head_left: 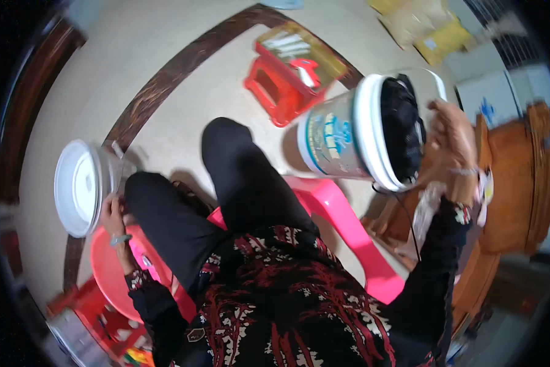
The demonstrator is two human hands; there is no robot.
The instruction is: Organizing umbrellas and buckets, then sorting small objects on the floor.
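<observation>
On the right a white bucket (339, 140) with blue print is tilted, its mouth towards my right hand (452, 131). Black bunched material (402, 131), possibly a bag, fills the mouth. The fingers of that hand are closed at the end of the bucket's white handle (439, 85). On the left, a whitish plastic tub (78, 189) is tipped with its wide rim outward. My left hand (113, 215) grips it at its near side beside my knee; the fingertips are partly hidden.
A red plastic stool (281, 92) ahead carries a tray with white pieces and a red-and-white item. A pink stool (348, 226) stands by my right thigh. At left is a coral basin (107, 269). Wooden furniture (513, 177) borders the right; yellow bags (443, 43) lie far right.
</observation>
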